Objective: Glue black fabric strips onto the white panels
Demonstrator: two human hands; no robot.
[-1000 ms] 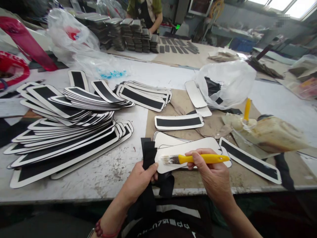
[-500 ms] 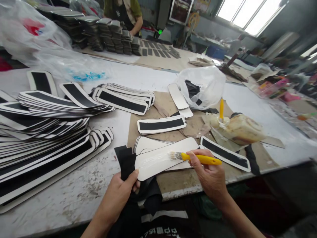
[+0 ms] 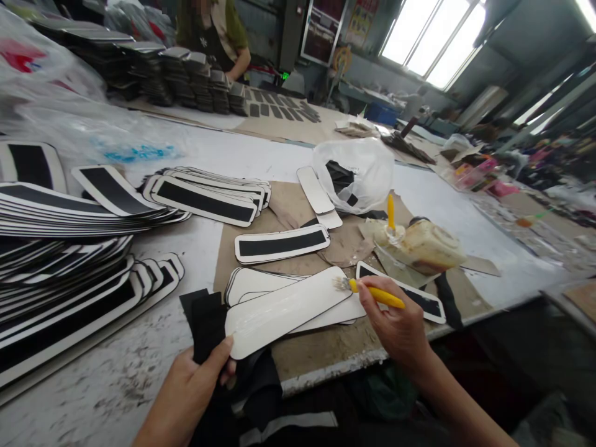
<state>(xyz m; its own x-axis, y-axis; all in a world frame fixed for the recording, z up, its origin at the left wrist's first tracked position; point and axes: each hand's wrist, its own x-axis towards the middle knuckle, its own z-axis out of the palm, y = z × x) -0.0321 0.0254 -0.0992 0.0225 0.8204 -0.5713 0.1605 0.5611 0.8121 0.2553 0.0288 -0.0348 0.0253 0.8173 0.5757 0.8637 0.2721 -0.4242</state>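
My left hand (image 3: 200, 372) pinches the near left end of a long white panel with rounded corners (image 3: 284, 310). Black fabric strips (image 3: 205, 320) lie by that hand, partly under its fingers. My right hand (image 3: 395, 316) grips a yellow-handled brush (image 3: 379, 294), its bristles touching the panel's far right end. Wet, shiny streaks show on the panel's left part. Beneath it are more white panels (image 3: 251, 284). A white panel with a black strip along its middle (image 3: 282, 243) lies just beyond, and a similar one (image 3: 403, 292) is partly hidden behind my right hand.
Stacks of black-and-white panels (image 3: 84, 310) fill the left side. A plastic bag (image 3: 367, 167) holding black pieces stands at the back. A stained glue container (image 3: 433, 245) with another yellow brush (image 3: 390, 211) sits at right. Across the table, a person (image 3: 214, 43) stands behind dark stacks.
The brush has moved right along the white panel, from near its middle to its far right end. My left hand still holds the near end. The camera view has shifted.
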